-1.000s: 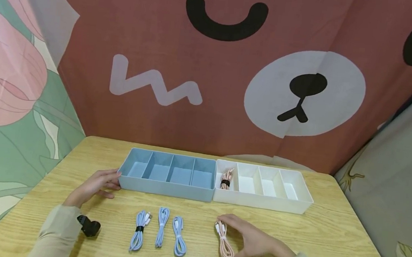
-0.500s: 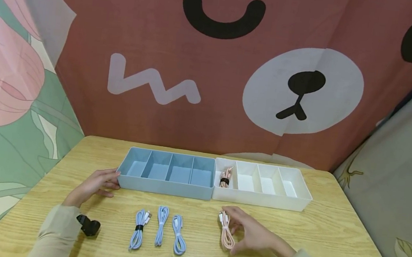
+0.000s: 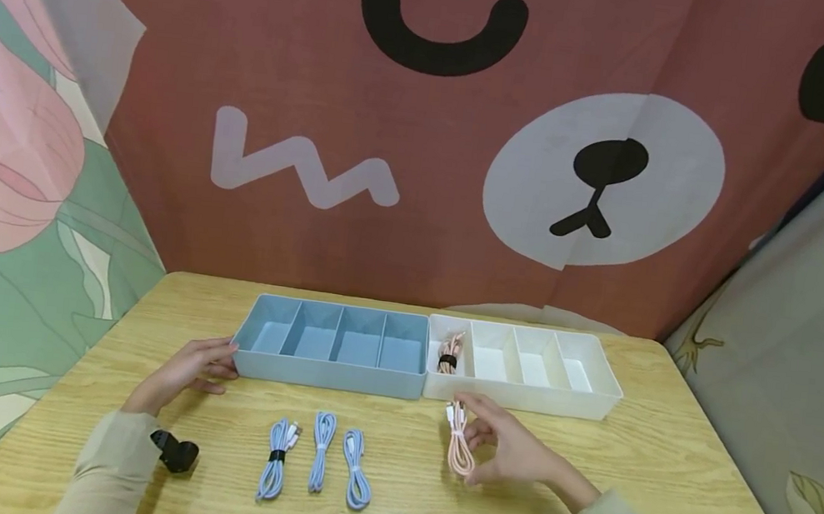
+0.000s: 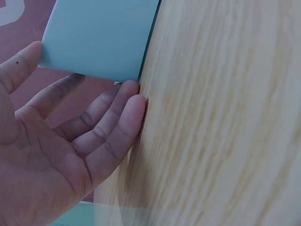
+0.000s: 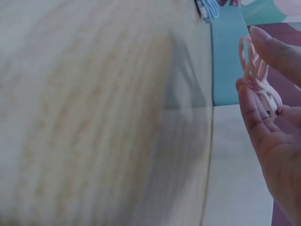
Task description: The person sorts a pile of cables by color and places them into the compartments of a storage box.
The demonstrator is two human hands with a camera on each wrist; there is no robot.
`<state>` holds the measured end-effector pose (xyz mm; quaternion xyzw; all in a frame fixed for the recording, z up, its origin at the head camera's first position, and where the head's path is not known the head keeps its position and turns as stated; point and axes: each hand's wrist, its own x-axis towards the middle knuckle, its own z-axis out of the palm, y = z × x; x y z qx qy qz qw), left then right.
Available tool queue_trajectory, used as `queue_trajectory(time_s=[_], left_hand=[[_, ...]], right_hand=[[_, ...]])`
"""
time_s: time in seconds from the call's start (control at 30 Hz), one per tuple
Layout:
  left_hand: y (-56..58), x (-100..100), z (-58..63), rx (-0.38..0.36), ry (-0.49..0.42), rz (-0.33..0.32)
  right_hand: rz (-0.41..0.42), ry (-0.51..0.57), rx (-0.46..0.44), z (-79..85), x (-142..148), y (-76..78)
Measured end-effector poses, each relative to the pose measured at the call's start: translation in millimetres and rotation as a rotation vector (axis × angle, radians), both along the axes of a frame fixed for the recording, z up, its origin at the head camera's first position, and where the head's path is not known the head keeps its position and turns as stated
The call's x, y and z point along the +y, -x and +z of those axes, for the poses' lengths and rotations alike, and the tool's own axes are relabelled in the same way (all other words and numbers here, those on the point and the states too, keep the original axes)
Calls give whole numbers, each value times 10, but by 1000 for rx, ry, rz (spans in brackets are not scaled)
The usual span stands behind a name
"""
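On the head view I see a pink cable [image 3: 460, 455], coiled and banded, with white plugs [image 3: 451, 414]; it sits just left of the right hand [image 3: 512, 450], plugs pointing forward, long axis slightly slanted. On the left wrist, I see the left hand [image 4: 61, 155], fingers relaxed, touching the blue tray [image 4: 96, 40]. On the right wrist, thumb and fingers pinch the cable.

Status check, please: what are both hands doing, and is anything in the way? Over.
Right hand holding pink cable off table. Left hand touching left end of blue tray. Nothing visible between held cable and white tray.
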<state>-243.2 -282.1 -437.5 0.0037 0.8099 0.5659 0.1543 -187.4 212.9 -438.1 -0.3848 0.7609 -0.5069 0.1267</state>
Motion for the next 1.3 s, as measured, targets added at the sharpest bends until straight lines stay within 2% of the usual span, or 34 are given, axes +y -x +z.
queue_trajectory(time_s=[0.33, 0.57, 0.97, 1.3], left_hand=[[18, -21, -9, 6, -19, 0], [20, -15, 5, 8, -8, -8], [17, -3, -16, -6, 11, 8], [10, -6, -14, 10, -13, -11]], right_hand=[[-45, 4, -26, 138, 0, 82], [-39, 31, 31, 206, 28, 153], [-125, 33, 73, 336, 90, 211], [-211, 2, 14, 479, 155, 287]])
